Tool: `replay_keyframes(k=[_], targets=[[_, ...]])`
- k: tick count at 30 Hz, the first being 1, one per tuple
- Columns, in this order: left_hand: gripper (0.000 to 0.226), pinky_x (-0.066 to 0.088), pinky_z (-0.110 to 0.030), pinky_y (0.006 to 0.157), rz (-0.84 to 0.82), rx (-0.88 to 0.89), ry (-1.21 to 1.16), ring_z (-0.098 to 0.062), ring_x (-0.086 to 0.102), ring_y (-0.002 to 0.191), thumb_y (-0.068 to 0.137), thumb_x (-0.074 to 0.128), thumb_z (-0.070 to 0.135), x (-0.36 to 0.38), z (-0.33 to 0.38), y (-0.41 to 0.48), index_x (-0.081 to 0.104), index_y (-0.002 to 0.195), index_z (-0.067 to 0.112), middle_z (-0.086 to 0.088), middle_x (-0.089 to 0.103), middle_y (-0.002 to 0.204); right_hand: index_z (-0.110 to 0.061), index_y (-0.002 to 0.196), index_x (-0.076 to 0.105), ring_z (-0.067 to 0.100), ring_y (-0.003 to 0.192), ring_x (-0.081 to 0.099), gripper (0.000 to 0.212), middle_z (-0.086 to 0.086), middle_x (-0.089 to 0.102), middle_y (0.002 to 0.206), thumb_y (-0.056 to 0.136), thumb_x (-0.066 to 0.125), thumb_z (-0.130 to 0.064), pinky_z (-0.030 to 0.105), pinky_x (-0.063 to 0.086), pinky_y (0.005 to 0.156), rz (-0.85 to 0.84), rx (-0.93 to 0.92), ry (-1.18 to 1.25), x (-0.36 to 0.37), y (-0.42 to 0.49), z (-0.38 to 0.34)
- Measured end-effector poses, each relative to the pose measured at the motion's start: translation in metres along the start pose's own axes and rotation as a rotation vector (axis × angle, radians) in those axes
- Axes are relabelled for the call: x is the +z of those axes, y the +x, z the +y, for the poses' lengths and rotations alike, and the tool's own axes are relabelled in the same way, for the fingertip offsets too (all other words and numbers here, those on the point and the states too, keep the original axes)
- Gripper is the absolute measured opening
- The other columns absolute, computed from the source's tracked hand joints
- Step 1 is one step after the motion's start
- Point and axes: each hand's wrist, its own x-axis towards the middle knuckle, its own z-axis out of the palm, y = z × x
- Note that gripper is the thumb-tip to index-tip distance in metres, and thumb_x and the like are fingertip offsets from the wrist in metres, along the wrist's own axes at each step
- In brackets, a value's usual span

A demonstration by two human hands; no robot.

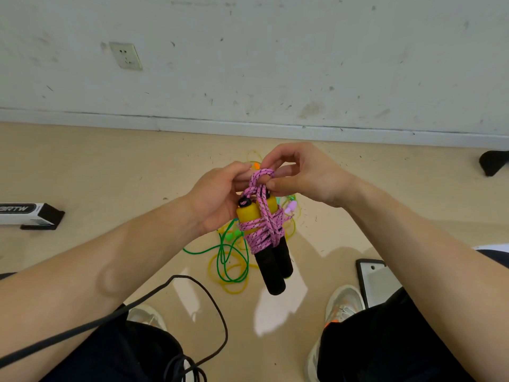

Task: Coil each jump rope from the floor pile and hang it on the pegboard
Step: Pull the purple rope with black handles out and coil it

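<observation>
A pink jump rope (263,230) with yellow-and-black handles hangs in front of me, its cord wound round the two handles. My left hand (220,197) grips the top of the handles from the left. My right hand (300,175) pinches the pink loop at the top, fingers curled through it. Below on the floor lies the pile: a green rope (225,255) and a yellow rope (234,285), loosely tangled. No pegboard is visible.
A white wall with a socket (126,55) stands ahead. A black-and-white box (27,215) lies left. A black cable (203,293) loops over the floor by my shoes (343,304). A white slab (376,282) sits right, a dark object (493,161) far right.
</observation>
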Motion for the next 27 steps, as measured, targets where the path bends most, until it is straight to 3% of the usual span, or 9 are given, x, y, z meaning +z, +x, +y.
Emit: replay_keyframes(k=[8,12,14,17,20,24,27], targets=[[0.041,0.060,-0.035,0.068,0.154,0.036,-0.058,-0.028,0.065,0.087,0.099,0.048,0.022,0.005,-0.008,0.004,0.065,0.120,-0.007,-0.023,0.069,0.107,-0.003,0.091,0.070,0.023,0.070,0.070,0.015,0.012,0.066,0.082,0.081,0.074,0.007,0.027,0.060,0.062,0.228,0.039,-0.041,0.015,0.003,0.003],[0.030,0.057,-0.041,0.079,0.268,0.065,-0.111,-0.028,0.067,0.083,0.097,0.049,0.017,0.009,-0.011,0.008,0.073,0.092,-0.002,-0.021,0.072,0.101,-0.010,0.085,0.072,0.022,0.064,0.069,0.012,0.004,0.066,0.071,0.079,0.078,-0.002,0.037,0.062,0.063,0.382,0.028,-0.119,0.027,0.009,0.013],[0.029,0.059,-0.037,0.075,0.319,0.094,-0.142,-0.025,0.069,0.076,0.097,0.048,0.013,0.011,-0.010,0.009,0.072,0.090,-0.003,-0.019,0.075,0.099,-0.016,0.082,0.072,0.021,0.064,0.069,0.013,-0.003,0.066,0.068,0.077,0.079,-0.007,0.040,0.061,0.067,0.454,0.007,-0.176,0.035,0.011,0.018],[0.031,0.061,-0.031,0.064,0.379,0.131,-0.156,-0.022,0.071,0.069,0.096,0.047,0.011,0.014,-0.009,0.009,0.071,0.099,-0.008,-0.019,0.076,0.096,-0.018,0.083,0.071,0.009,0.060,0.063,0.013,-0.009,0.065,0.067,0.078,0.076,-0.007,0.028,0.057,0.063,0.527,-0.025,-0.227,0.044,0.013,0.020],[0.032,0.059,-0.029,0.057,0.451,0.166,-0.146,-0.022,0.070,0.066,0.096,0.046,0.012,0.018,-0.011,0.009,0.074,0.094,-0.005,-0.017,0.076,0.090,-0.019,0.081,0.070,0.004,0.064,0.060,0.012,-0.010,0.066,0.068,0.078,0.073,-0.008,0.021,0.052,0.063,0.538,-0.065,-0.293,0.046,0.015,0.019],[0.035,0.057,-0.031,0.059,0.500,0.155,-0.059,-0.025,0.069,0.066,0.097,0.047,0.017,0.018,-0.015,0.011,0.076,0.083,0.003,-0.013,0.076,0.083,-0.018,0.081,0.070,0.012,0.073,0.061,0.010,-0.005,0.065,0.073,0.077,0.069,-0.008,0.027,0.050,0.068,0.481,-0.148,-0.496,0.046,0.017,0.023],[0.019,0.057,-0.037,0.063,0.516,0.095,-0.051,-0.025,0.065,0.064,0.089,0.067,0.012,0.017,-0.013,0.012,0.073,0.089,-0.006,-0.014,0.072,0.080,-0.015,0.084,0.070,0.016,0.075,0.058,0.008,0.001,0.064,0.079,0.079,0.068,-0.009,0.027,0.044,0.069,0.366,-0.186,-0.665,0.040,0.018,0.021]])
